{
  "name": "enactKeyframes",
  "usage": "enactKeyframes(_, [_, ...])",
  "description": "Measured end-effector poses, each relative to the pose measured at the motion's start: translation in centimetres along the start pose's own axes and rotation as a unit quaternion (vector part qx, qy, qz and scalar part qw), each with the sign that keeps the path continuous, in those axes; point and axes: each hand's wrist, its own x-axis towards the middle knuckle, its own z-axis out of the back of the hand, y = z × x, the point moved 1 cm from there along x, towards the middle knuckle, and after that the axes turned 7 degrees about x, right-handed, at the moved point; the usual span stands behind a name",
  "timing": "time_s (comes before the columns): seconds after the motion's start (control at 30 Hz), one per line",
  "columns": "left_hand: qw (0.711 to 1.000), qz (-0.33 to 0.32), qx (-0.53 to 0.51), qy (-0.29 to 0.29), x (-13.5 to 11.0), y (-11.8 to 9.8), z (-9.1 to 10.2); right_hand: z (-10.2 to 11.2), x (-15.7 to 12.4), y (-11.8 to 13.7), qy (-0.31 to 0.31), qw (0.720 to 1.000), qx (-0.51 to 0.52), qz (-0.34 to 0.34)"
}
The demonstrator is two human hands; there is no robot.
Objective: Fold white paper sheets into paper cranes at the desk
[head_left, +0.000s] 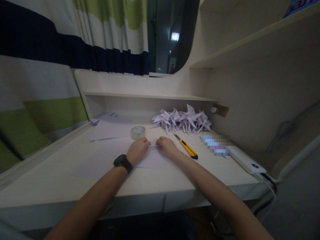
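Paper (153,159) is pinched by the fingers (145,141) of the left hand (137,150) and right hand (167,146); if pulled unevenly, it could be creased.

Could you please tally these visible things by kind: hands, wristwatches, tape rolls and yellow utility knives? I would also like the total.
Hands: 2 (left hand, right hand)
Wristwatch: 1
Tape roll: 1
Yellow utility knife: 1
Total: 5

Curtain (115,40) beside dark window (163,43); white plug (213,109) in wall socket (222,110).
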Motion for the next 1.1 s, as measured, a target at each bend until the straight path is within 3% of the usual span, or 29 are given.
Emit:
enactKeyframes(0.67, [1.000,0.001,-0.010,0.010,0.08,0.60,-0.76,0.49,0.01,-0.58,-0.008,0.999,0.011,-0.033])
enactKeyframes(1.1, [1.000,0.026,0.001,0.017,-0.12,0.25,-0.43,0.02,0.06,-0.63,0.011,0.998,0.058,-0.009])
